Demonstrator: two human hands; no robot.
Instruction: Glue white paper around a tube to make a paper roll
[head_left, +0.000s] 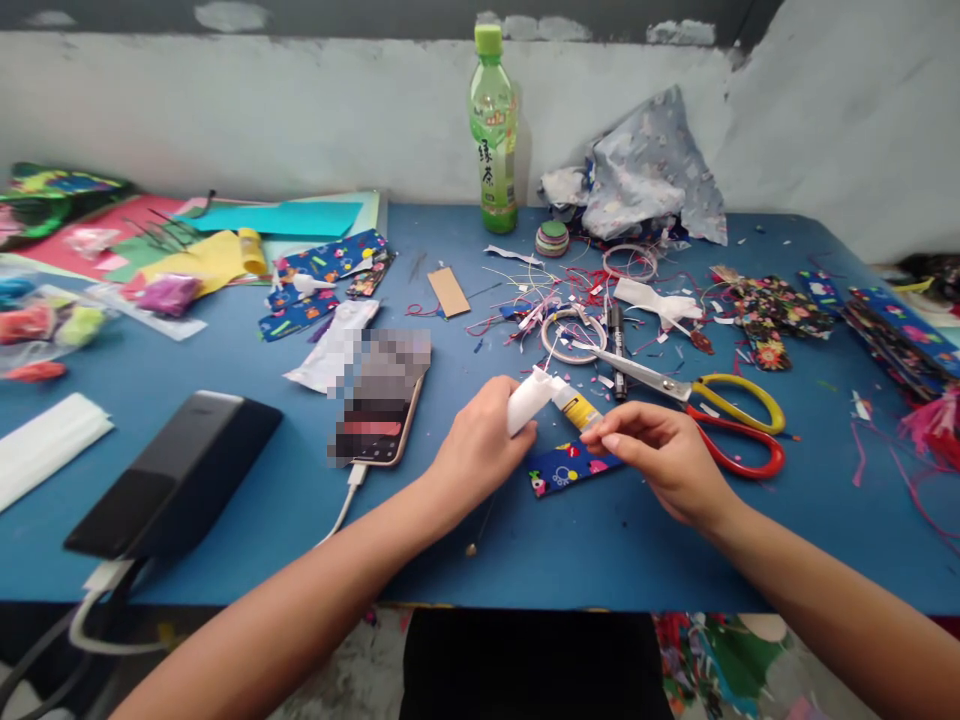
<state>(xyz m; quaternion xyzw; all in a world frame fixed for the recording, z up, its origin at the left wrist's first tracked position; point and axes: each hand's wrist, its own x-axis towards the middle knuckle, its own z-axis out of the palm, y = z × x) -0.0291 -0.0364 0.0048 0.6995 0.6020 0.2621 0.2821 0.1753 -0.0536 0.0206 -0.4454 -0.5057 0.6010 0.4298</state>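
My left hand (480, 430) is closed around a white bottle-like piece (529, 400) with a narrow tip at its upper end. Just right of it, the fingers of my right hand (671, 460) pinch a small tube with a yellow label (579, 410) and a white end. The two white ends are very close; I cannot tell if they touch. A blue patterned fabric strip (559, 470) lies on the table below, partly behind my right fingers. Scissors with yellow and red handles (667, 382) lie open beyond my right hand, next to a black marker (616, 350).
On the blue table (315, 560) lie a phone (390, 410) with a cable, a black power bank (176, 475), tape rolls (574, 335), thread scraps and fabric pieces (780, 305). A green tea bottle (493, 140) stands by the wall. Coloured paper (285, 218) is at the back left.
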